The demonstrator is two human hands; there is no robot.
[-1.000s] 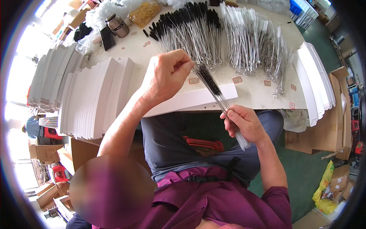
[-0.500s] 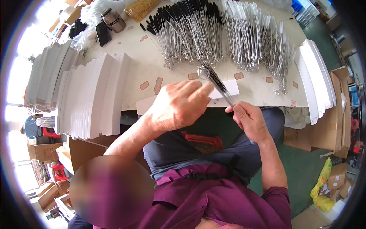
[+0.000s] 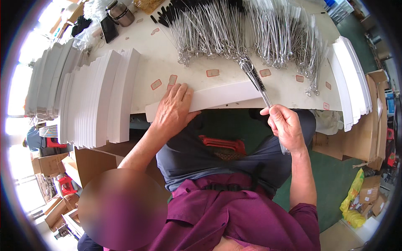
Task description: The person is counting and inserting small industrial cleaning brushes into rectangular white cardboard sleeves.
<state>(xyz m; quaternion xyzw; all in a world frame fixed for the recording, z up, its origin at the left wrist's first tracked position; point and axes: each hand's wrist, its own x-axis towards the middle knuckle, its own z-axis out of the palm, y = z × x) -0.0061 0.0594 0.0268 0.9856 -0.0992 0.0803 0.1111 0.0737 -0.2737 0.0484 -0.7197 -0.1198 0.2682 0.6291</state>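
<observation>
My left hand (image 3: 172, 108) straddles the left part of a long, slim white box (image 3: 222, 93), its fingers over the far side and its thumb along the near side. The box lies along the table's front edge. My right hand (image 3: 286, 126) is closed around a small bundle of wire brushes (image 3: 254, 76), held slanting. Black bristles and metal loop ends point up and away from me; clear ends stick out below the fist. Beyond them lies a broad pile of wire brushes with black bristles (image 3: 207, 31), its loops toward me.
Brushes with pale ends (image 3: 278, 37) lie at the back right. White boxes (image 3: 94, 98) stand stacked at the left, with more white boxes (image 3: 352, 81) at the right edge. A steel flask (image 3: 120, 14) and a phone (image 3: 109, 30) sit at the back left. Cardboard boxes (image 3: 356, 121) stand right.
My left hand has moved left and down from beside the brush bundle onto the white box. The bundle in my right hand has shifted slightly right, uncovering more of the box.
</observation>
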